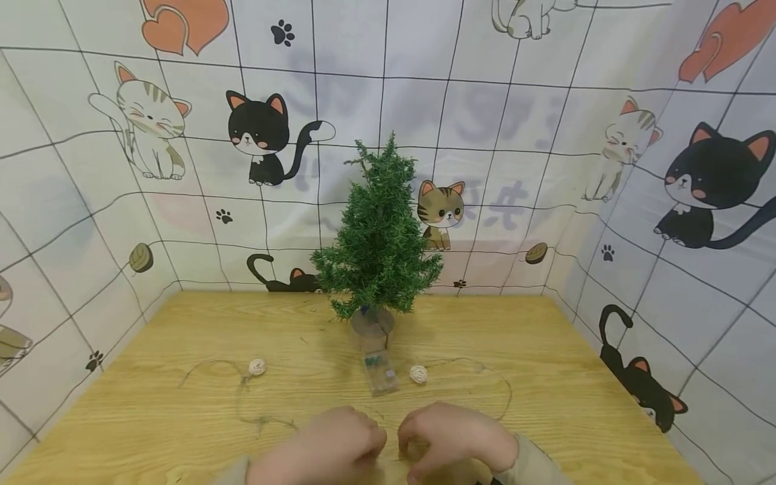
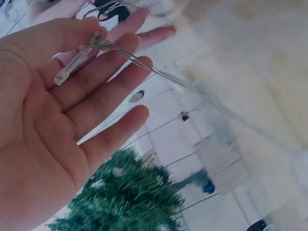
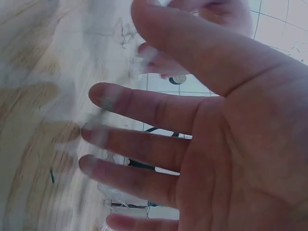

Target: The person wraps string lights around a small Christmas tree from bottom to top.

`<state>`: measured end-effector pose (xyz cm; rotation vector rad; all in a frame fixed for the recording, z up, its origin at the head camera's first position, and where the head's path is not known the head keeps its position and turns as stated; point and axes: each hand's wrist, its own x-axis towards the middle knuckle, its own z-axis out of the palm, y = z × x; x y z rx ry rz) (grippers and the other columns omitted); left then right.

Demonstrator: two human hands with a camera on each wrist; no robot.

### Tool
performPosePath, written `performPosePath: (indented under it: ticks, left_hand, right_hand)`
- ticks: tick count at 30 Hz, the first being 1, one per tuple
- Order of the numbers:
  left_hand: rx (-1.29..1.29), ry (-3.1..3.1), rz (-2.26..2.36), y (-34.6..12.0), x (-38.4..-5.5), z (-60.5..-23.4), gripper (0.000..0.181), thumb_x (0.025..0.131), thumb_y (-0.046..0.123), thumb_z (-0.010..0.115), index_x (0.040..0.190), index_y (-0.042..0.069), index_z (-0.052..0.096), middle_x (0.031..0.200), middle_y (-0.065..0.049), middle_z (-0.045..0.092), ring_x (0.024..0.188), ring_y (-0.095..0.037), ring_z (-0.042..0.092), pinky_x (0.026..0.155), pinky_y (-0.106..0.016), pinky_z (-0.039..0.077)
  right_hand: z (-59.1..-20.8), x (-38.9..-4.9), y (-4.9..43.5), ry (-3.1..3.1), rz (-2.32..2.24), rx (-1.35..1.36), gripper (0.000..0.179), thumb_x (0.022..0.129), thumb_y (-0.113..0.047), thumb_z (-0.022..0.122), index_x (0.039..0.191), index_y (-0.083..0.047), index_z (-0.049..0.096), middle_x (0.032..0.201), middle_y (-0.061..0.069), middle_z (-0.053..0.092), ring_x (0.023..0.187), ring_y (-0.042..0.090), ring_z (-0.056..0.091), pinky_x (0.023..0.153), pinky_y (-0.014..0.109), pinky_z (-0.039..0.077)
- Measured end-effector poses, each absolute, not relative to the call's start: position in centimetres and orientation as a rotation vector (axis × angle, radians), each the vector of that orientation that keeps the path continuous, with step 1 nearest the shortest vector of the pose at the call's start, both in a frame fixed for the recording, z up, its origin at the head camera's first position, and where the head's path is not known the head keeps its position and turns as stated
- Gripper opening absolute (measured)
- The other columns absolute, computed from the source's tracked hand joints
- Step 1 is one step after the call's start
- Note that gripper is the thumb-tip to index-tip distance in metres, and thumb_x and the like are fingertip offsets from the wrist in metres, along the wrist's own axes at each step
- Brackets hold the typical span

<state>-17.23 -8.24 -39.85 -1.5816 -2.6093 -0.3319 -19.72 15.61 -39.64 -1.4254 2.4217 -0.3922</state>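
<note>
Between thumb and fingers, my left hand (image 1: 336,441) pinches a thin twisted light string (image 2: 163,74) near a small clear bulb (image 2: 67,70) that points down over the palm. The string runs off to the right in the left wrist view. Close beside it over the front of the table, my right hand (image 1: 455,434) has its fingers (image 3: 144,106) extended and spread, the thumb apart from them. A blurred pale strand crosses near those fingertips. Behind both hands, a clear battery box (image 1: 380,372) lies in front of a small green artificial tree (image 1: 378,236).
The tree's round base (image 1: 372,323) stands toward the back of the wooden table (image 1: 485,330). A white woven ball (image 1: 257,367) lies at left, another white woven ball (image 1: 418,374) right of the box. Thin wire curves across both sides. A cat-print sheet (image 1: 376,81) encloses the table.
</note>
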Motion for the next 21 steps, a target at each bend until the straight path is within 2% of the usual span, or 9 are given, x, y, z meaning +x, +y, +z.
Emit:
performPosePath:
  ticks: [2, 6, 9, 13, 16, 21]
  left_hand:
    - [-1.562, -2.608, -0.432, -8.4, -17.1, -39.1, 0.033, 0.089, 0.007, 0.063, 0.068, 0.024, 0.044, 0.059, 0.016, 0.029, 0.052, -0.001, 0.022, 0.050, -0.015, 0.022]
    - [-1.528, -2.538, -0.440, -9.0, -17.1, -37.8, 0.029, 0.088, 0.006, 0.065, 0.072, 0.022, 0.046, 0.063, 0.016, 0.031, 0.054, 0.000, 0.025, 0.051, -0.012, 0.024]
    - [-1.503, -2.521, -0.445, -9.5, -17.3, -37.0, 0.023, 0.090, 0.008, 0.066, 0.077, 0.021, 0.051, 0.067, 0.017, 0.036, 0.056, 0.001, 0.031, 0.053, -0.012, 0.029]
    - [-1.488, -2.530, -0.535, -10.3, -17.4, -36.3, 0.016, 0.093, 0.009, 0.064, 0.085, 0.020, 0.056, 0.074, 0.017, 0.044, 0.060, 0.002, 0.037, 0.056, -0.011, 0.034]
    - [-1.475, -2.530, -0.615, -10.6, -17.4, -35.7, 0.013, 0.095, 0.009, 0.061, 0.089, 0.020, 0.057, 0.081, 0.016, 0.048, 0.064, 0.003, 0.039, 0.059, -0.011, 0.037]
    - [-1.453, -2.492, -0.661, -11.0, -17.2, -35.1, 0.017, 0.096, 0.009, 0.059, 0.086, 0.020, 0.051, 0.079, 0.015, 0.041, 0.064, 0.001, 0.036, 0.058, -0.014, 0.036]
  right_hand:
    - [-39.7, -19.7, 15.6, 2.418, -0.416, -1.422, 0.021, 0.083, -0.033, 0.074, 0.094, -0.016, 0.071, 0.106, -0.013, 0.063, 0.092, -0.005, 0.056, 0.076, 0.012, 0.044]
    - [-39.8, -19.8, 15.6, 2.487, -0.432, -1.440, 0.002, 0.082, -0.020, 0.072, 0.082, -0.019, 0.070, 0.116, -0.005, 0.064, 0.099, 0.000, 0.058, 0.078, 0.012, 0.045]
    - [-39.9, -19.9, 15.5, 2.527, -0.475, -1.469, 0.012, 0.083, -0.009, 0.069, 0.079, -0.021, 0.066, 0.108, -0.006, 0.065, 0.091, -0.001, 0.058, 0.076, 0.013, 0.045]
    - [-39.8, -20.2, 15.6, 2.516, -0.597, -1.455, 0.017, 0.085, -0.004, 0.066, 0.082, -0.020, 0.061, 0.087, -0.015, 0.057, 0.072, -0.004, 0.045, 0.066, 0.015, 0.042]
    - [-39.7, -20.3, 15.7, 2.518, -0.678, -1.412, 0.018, 0.087, -0.004, 0.066, 0.083, -0.020, 0.058, 0.082, -0.017, 0.053, 0.073, -0.005, 0.046, 0.066, 0.016, 0.044]
    - [-39.1, -20.3, 16.0, 2.532, -0.802, -1.297, 0.015, 0.092, -0.007, 0.064, 0.090, -0.020, 0.058, 0.086, -0.017, 0.057, 0.082, -0.003, 0.060, 0.070, 0.018, 0.050]
